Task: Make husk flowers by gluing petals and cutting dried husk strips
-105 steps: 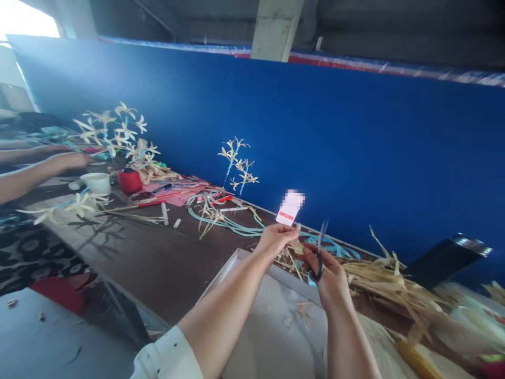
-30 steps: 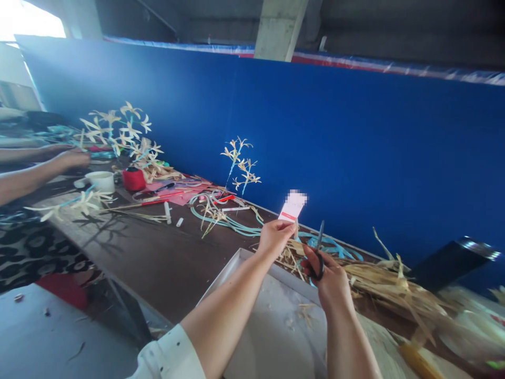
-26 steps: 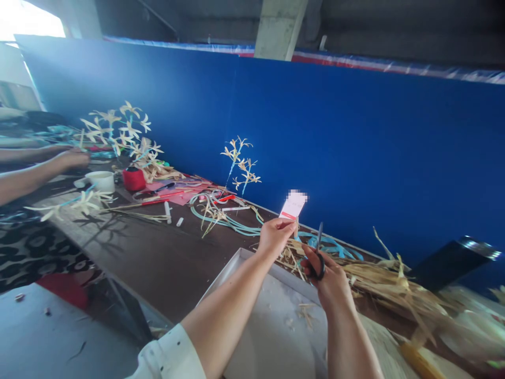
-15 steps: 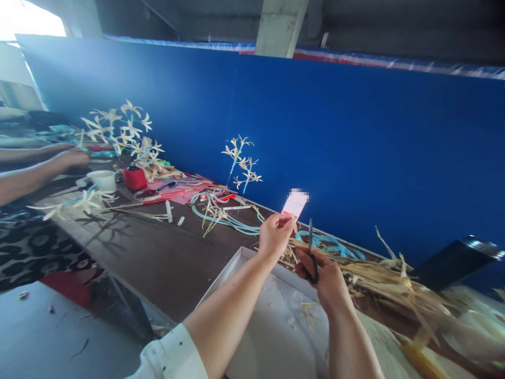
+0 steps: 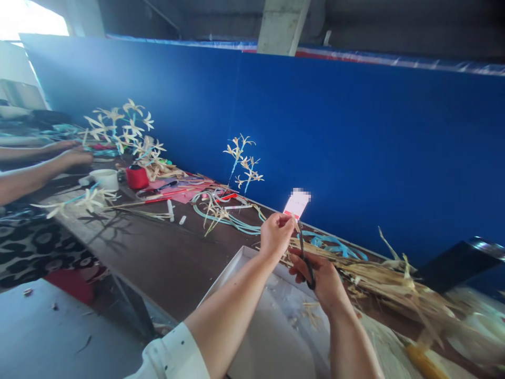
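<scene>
My left hand (image 5: pixel 276 234) is closed, pinching a small pale piece of dried husk (image 5: pixel 294 223) between thumb and fingers. Just behind those fingertips is a white and pink card (image 5: pixel 296 204); whether the hand also touches it I cannot tell. My right hand (image 5: pixel 321 279) is closed around black-handled scissors (image 5: pixel 303 252), their blades pointing up beside the left fingertips and close to the husk piece. Below both wrists lies a shallow white box (image 5: pixel 226 273) with scraps inside. Dried husks (image 5: pixel 379 279) are heaped to the right of my right hand.
Husk flowers on blue stems (image 5: pixel 239 152) stand by the blue wall (image 5: pixel 355 142). Pale tubing (image 5: pixel 236 226), a red container (image 5: pixel 137 177) and a white cup (image 5: pixel 107 180) are on the table. Another person's hands (image 5: pixel 74 158) work at far left. A dark cylinder (image 5: pixel 453 263) leans at right.
The scissors have moved left and tilted, bringing their blades up to my left fingertips. My left hand has stayed nearly still, and the view has shifted slightly.
</scene>
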Available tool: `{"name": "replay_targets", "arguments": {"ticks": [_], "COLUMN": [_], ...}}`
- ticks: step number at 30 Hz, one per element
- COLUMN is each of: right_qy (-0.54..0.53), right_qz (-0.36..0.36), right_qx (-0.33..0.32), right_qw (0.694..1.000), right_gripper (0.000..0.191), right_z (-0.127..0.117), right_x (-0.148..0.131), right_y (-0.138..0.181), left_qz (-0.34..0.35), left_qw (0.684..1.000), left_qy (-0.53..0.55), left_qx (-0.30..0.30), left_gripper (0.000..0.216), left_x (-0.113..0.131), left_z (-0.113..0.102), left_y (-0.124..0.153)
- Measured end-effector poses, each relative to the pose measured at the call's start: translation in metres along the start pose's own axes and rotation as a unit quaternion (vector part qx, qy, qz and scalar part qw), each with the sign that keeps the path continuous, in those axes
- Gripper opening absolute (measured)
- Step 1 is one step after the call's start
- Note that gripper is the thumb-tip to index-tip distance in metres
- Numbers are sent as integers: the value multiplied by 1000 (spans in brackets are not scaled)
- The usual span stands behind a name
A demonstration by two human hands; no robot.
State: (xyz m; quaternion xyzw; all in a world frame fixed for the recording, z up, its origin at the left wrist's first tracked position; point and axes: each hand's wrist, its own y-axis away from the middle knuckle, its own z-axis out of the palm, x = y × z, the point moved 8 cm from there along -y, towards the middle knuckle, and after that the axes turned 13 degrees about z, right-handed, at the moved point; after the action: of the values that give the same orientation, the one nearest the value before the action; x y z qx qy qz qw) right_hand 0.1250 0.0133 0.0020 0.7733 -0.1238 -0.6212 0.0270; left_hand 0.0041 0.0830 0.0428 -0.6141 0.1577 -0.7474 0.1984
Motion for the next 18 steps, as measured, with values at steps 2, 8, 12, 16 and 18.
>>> {"name": "replay_targets", "arguments": {"ticks": [2, 8, 12, 16, 18], "right_qy": [3, 8, 17, 27, 33], "right_qz": [2, -4, -16, -6, 4], "right_qx": [4, 35, 49, 66, 76], "right_qw": [1000, 999, 999, 997, 997], "right_gripper": [53, 55, 55, 54, 51], "right_z": [0, -2, -1, -2, -2], "right_x": [0, 0, 0, 1, 0], "right_y": [0, -2, -3, -2, -1], "left_qz": [0, -3, -23, -45, -47], "left_qw": [1000, 1000, 1000, 998, 997], "left_qy": [-3, -8, 9, 47, 59], "left_qx": [0, 7, 15, 24, 27], "left_gripper": [18, 18, 18, 17, 16], "left_x": [-1, -6, -12, -15, -16], "left_z": [0, -1, 1, 3, 4], "left_y": [0, 1, 1, 2, 3]}}
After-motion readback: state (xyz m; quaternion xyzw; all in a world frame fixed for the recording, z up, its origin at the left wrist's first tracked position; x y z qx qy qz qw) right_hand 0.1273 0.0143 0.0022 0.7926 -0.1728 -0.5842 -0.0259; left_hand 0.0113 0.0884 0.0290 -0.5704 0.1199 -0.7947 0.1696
